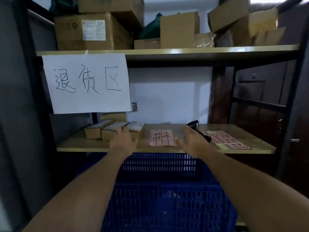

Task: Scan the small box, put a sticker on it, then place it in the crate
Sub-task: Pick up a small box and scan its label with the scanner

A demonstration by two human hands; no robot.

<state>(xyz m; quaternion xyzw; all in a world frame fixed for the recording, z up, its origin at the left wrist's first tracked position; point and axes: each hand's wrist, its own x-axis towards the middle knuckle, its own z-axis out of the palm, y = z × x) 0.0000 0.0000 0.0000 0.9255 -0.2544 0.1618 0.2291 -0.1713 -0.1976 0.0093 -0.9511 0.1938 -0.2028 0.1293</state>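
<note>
Dim, bluish indoor light. The brightest patch is a window glow at the top right corner, glaring off the cardboard boxes [260, 24] there. The frame is soft and smeary throughout, straight lines bow toward the edges, and the left side sinks into shadow.

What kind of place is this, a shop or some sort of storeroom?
Most likely a warehouse or stockroom. Metal shelving carries stacked cardboard cartons, a barcode scanner lies beside sticker sheets, and a blue plastic crate waits below.

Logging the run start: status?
Left hand open, fingers on a small box. Right hand open, at scanner. Crate below, nothing blocking.
</note>
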